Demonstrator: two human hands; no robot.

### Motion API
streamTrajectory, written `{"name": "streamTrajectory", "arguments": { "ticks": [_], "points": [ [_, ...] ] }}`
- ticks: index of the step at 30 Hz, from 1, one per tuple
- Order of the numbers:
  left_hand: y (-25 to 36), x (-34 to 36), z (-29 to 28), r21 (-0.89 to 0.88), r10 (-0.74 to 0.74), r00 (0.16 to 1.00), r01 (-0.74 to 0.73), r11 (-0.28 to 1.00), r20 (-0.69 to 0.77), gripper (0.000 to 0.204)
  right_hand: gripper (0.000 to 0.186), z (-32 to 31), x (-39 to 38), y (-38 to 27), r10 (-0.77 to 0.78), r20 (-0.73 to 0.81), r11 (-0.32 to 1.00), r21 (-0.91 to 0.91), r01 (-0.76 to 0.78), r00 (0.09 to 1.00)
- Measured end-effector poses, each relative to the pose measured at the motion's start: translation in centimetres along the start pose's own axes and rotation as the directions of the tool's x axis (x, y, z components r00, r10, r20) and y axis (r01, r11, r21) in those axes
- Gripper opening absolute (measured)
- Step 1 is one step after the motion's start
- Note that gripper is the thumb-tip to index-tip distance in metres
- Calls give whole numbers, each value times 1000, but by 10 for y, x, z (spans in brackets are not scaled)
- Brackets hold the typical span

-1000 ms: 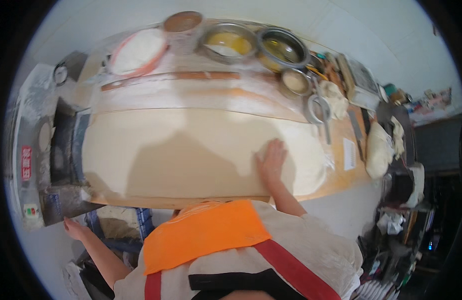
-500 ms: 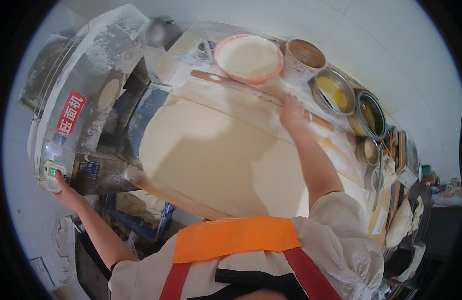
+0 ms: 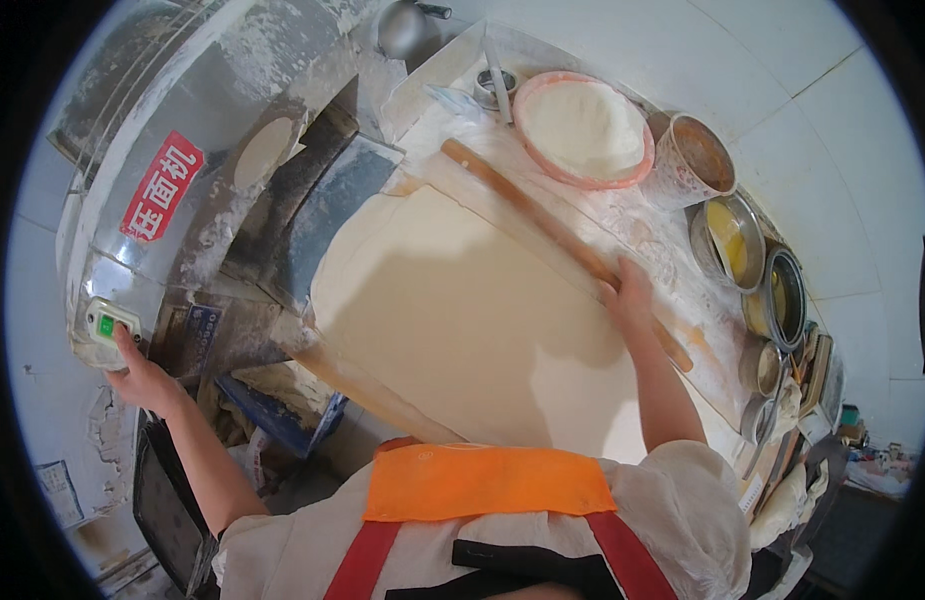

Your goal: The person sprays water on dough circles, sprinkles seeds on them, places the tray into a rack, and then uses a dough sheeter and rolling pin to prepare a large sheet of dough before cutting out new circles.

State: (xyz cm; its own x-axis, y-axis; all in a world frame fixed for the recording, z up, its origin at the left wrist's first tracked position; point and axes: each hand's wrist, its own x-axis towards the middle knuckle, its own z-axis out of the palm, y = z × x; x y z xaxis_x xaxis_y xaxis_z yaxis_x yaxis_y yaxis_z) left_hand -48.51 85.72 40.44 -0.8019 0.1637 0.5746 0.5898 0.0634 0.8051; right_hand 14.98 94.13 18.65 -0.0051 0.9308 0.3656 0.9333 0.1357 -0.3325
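A wide, thin sheet of pale dough (image 3: 462, 310) lies spread over the floured worktop. My right hand (image 3: 632, 297) grips a long wooden rolling pin (image 3: 527, 212) along the sheet's far edge, towards the pin's right end. At the far left, my left hand (image 3: 147, 383) is at the lower corner of a metal dough-pressing machine (image 3: 232, 85). One outstretched digit touches the switch box (image 3: 110, 322) with its green button. The other fingers of that hand are partly hidden.
Behind the pin stand a pink-rimmed bowl of flour (image 3: 587, 125), a brown-lined tub (image 3: 697, 155) and a metal bowl with yellow contents (image 3: 732, 240). More containers curve down the right side. A blue crate (image 3: 267, 415) sits below the machine.
The view has shifted. The rolling pin has turned, its right end coming nearer to me, with my right hand closing around it. My left hand stays at the switch.
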Motion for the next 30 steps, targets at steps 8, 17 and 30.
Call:
{"name": "streamTrajectory", "arguments": {
  "ticks": [8,17,30],
  "points": [
    [-10,10,-2,-87,75,996,-71,994,45,64,22,55,40,-85,-167,209,976,171,132,964],
    [-35,31,-4,77,-21,973,3,997,231,71,21,10,3,-36,-60,477,996,-33,86,877],
    [77,-273,-25,-374,441,492,-233,898,751,56,23,-101,-185,134,147,79,980,-148,-134,986]
  ]
}}
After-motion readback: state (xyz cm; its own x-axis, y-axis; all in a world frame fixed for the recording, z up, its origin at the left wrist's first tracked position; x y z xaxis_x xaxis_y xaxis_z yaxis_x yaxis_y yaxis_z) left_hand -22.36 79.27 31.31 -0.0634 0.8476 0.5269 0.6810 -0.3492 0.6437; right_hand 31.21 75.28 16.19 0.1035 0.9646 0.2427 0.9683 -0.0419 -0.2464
